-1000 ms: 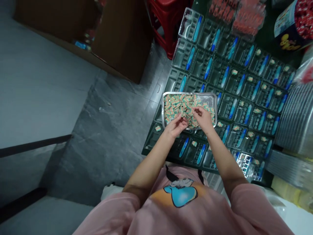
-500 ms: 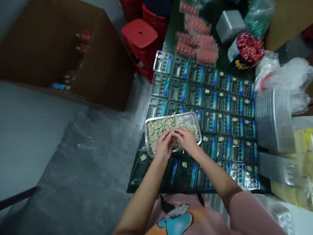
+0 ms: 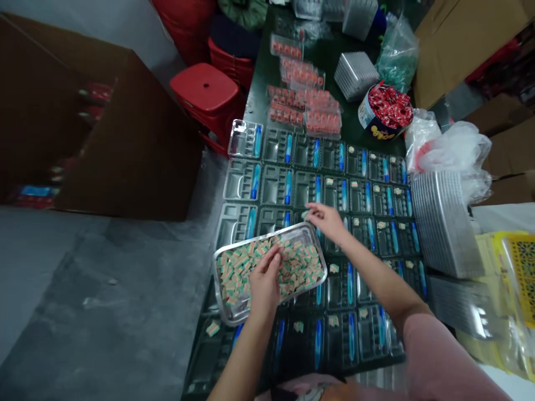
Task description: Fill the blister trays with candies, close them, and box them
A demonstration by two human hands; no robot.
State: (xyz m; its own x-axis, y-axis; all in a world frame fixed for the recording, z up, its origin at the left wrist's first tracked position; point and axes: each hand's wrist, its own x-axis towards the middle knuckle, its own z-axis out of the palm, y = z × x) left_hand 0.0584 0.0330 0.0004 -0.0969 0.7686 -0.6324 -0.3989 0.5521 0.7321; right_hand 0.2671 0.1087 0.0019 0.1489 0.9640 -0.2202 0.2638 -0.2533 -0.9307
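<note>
A metal tray (image 3: 229,318) full of small orange-and-green pieces lies over the rows of clear plastic trays (image 3: 273,147). Over its middle is my left hand (image 3: 265,278), fingers pinched together; what they hold, if anything, is too small to tell. My right hand (image 3: 328,221) is just past the tray's upper right corner, its fingertips closed on a small greenish piece (image 3: 306,215) above a plastic tray. Most plastic trays contain a blue pen-like stick (image 3: 288,148), and several on the right and in the front row also hold one orange-and-green piece (image 3: 333,268).
Packs of red items (image 3: 321,120) and a tub of red wrapped pieces (image 3: 390,108) stand at the back. Stacked plastic trays (image 3: 445,223) line the right side. To the left are a red stool (image 3: 204,88) and a large cardboard box (image 3: 137,145).
My hands have parted: the right has moved away from the pieces to the tray's upper right corner, while the left stays over them. The view has shifted, so the table appears lower and further left.
</note>
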